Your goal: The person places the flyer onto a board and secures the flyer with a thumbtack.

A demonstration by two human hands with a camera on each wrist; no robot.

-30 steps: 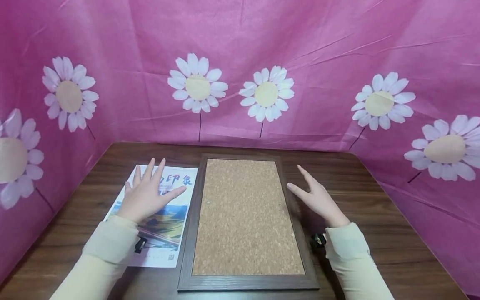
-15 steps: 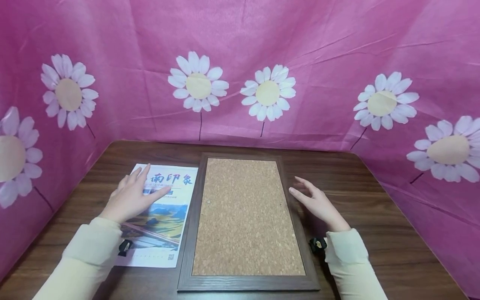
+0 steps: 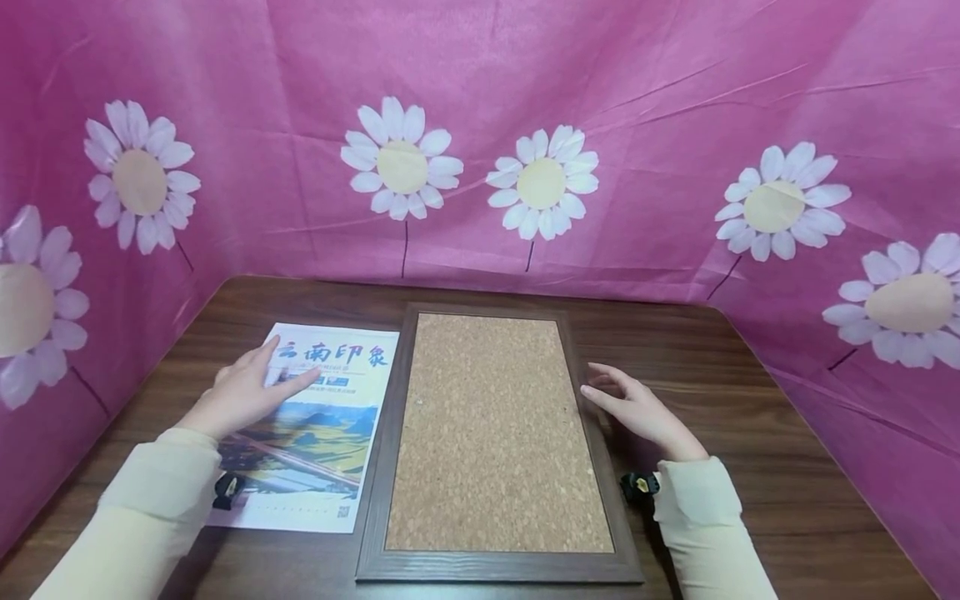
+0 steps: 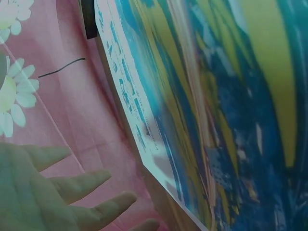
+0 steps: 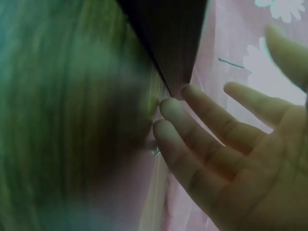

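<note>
A cork board [image 3: 498, 433] in a dark wooden frame lies flat on the table. Just left of it is a printed booklet or sheet [image 3: 311, 450] with large Chinese characters and a landscape picture. My left hand [image 3: 236, 392] is over the booklet's left side, thumb spread from the fingers; the left wrist view shows the left hand [image 4: 53, 192] holding nothing, fingers extended. By the frame's right edge is my right hand [image 3: 645, 414], fingers slightly bent. In the right wrist view the right hand [image 5: 231, 154] has its fingertips near the dark frame [image 5: 171, 38]; contact is unclear.
The brown wood-grain table [image 3: 780, 467] spreads out on both sides. A pink curtain [image 3: 480, 50] printed with white daisies encloses its back and sides. A small black device [image 3: 639, 485] sits at the right wrist, and another black device [image 3: 227, 490] at the left.
My left hand has moved left across the booklet, uncovering more of its title. My right hand has come slightly lower beside the frame, its fingers drawing closer together. Board and booklet stay in place.
</note>
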